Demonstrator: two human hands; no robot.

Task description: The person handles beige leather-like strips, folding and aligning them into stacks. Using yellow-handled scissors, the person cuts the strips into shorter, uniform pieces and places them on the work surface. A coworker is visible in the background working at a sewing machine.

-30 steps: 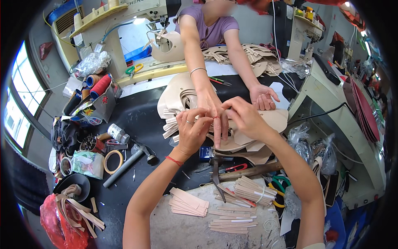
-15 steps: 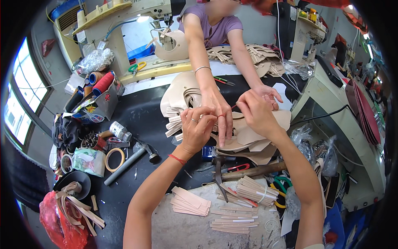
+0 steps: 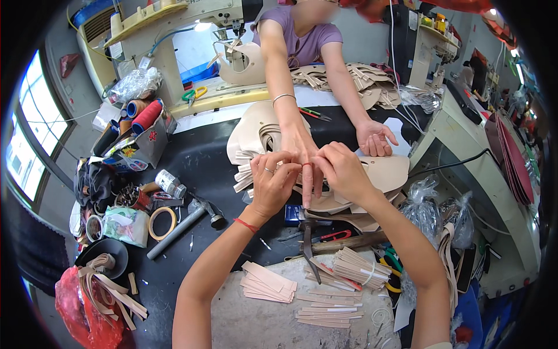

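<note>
A co-worker's outstretched hand reaches across from the far side, palm down, with a thin red string looped around one finger. My left hand, wearing a ring, pinches at the left of that finger. On its other side my right hand has thumb and fingertips closed at the string; the ends in both pinches are mostly hidden. Beneath these hands lie stacked beige leather pieces with curved outlines. The co-worker's other hand rests half curled to the right.
On a pale stone slab are beige strips and a tied strip bundle. A hammer lies above it. Tape, a grey rod and a thread-spool box stand left. Sewing machines are behind.
My right hand has moved left and slightly down, close against the co-worker's finger. The red string stretched toward it before; now it sits snug round the finger. The co-worker's other hand lowered slightly.
</note>
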